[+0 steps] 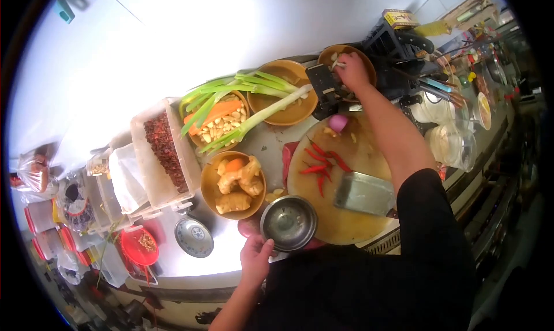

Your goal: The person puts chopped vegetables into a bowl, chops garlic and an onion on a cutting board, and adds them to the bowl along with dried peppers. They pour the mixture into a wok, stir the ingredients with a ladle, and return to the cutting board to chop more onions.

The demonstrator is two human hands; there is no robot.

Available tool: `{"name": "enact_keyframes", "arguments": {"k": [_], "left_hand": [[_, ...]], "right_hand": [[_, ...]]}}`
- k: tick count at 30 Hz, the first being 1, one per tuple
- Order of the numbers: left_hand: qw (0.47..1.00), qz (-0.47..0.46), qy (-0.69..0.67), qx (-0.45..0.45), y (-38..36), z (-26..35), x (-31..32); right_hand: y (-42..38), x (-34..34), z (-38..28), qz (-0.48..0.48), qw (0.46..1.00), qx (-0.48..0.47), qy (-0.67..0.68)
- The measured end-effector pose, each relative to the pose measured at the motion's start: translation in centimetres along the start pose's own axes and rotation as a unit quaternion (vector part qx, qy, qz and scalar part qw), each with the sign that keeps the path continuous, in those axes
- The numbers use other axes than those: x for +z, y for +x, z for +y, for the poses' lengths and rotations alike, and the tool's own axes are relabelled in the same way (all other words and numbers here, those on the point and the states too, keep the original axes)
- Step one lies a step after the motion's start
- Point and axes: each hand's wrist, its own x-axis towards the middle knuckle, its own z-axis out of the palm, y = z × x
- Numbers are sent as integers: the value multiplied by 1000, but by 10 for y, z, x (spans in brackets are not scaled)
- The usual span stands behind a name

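My left hand grips the rim of a small metal bowl, thumb over the edge, near the front of the counter. At the back, my right hand reaches into a brown bowl, its fingers closed round a small pale piece that looks like garlic. Between them lies a round cutting board with red chillies, a cleaver and a purple onion piece. A black phone-like device on a stand stands beside the right hand's bowl and partly covers it.
Brown bowls hold ginger, peeled garlic with carrot, and leeks laid across. Left are a bin of dried chillies, a patterned metal bowl and a red bowl. A knife rack and containers stand right.
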Motion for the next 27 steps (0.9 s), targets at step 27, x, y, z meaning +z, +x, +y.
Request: {"name": "enact_keyframes", "arguments": {"k": [27], "left_hand": [[998,58,-14,5,-32,-26,71]], "right_hand": [[-7,-23,15,-21,995,-3,95]]}}
